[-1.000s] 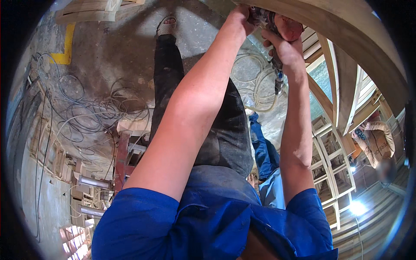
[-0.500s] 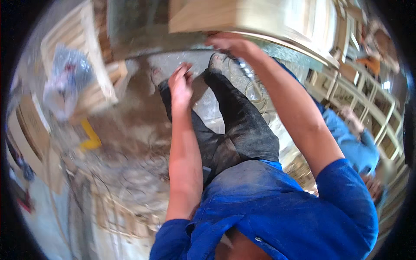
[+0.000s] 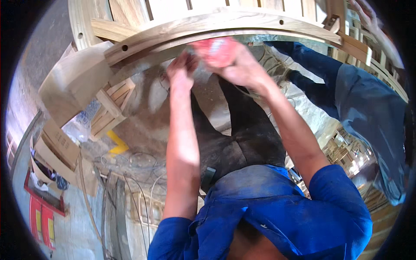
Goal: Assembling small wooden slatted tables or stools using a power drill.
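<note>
My right hand (image 3: 242, 71) is closed round a rounded red tool (image 3: 219, 51), which is smeared by motion so its kind does not show. Close to the front of that tool is my left hand (image 3: 181, 71), its fingers curled and blurred; what they hold, if anything, cannot be made out. Just beyond both hands lies a wooden piece with slats (image 3: 167, 9) and a curved front rail (image 3: 190, 32) with round holes in it. The red tool overlaps the rail's lower edge in the view, and I cannot tell whether they touch.
At the right stands another person (image 3: 368, 93) in blue-grey clothes, close to the workpiece. A small wooden frame (image 3: 115, 99) with a plastic bag (image 3: 84, 119) is on the left, near a cardboard box (image 3: 58, 145). Cords (image 3: 143, 162) trail over the floor.
The slatted wooden piece with the curved rail has come into view ahead. My right hand now holds the red tool and is lower, close to my left. The person at the right appears larger.
</note>
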### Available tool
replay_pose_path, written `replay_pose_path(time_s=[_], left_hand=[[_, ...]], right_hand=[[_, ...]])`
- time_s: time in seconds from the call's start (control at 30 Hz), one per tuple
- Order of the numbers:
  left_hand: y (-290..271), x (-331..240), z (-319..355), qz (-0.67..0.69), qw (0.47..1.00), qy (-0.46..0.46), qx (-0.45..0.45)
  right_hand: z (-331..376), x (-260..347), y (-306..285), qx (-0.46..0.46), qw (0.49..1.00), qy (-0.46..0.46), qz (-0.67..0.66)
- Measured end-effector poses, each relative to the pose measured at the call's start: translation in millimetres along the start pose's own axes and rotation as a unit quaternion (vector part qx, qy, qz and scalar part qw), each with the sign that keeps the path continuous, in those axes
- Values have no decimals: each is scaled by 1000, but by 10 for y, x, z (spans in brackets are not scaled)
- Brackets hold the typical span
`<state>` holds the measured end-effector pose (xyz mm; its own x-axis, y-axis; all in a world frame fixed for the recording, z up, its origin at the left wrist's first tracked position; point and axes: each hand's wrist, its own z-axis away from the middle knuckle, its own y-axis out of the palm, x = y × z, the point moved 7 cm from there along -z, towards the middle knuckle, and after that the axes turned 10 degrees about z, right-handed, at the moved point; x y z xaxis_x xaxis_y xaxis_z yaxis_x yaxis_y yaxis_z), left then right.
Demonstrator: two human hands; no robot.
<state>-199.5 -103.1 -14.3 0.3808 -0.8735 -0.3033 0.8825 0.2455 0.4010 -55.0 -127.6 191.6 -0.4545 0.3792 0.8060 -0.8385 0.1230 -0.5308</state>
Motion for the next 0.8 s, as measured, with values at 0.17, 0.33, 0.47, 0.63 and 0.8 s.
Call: replay_pose_path(time_s=[0.17, 0.33, 0.47, 0.63, 0.8], left_hand=[[626, 406, -288, 20, 996, -58, 59], [860, 569, -307, -7, 988, -40, 150], [824, 574, -391, -70, 984, -30, 162], [662, 668, -654, 75, 976, -58, 195], [869, 815, -571, 149, 938, -151, 273]], right_hand=[[463, -766, -363, -4, 989, 142, -38], [702, -1364, -395, 11, 954, 248, -166], [695, -1473, -431, 35, 956, 257, -139], [590, -1343, -407, 89, 950, 238, -182], [664, -1389, -473, 95, 943, 250, -196]])
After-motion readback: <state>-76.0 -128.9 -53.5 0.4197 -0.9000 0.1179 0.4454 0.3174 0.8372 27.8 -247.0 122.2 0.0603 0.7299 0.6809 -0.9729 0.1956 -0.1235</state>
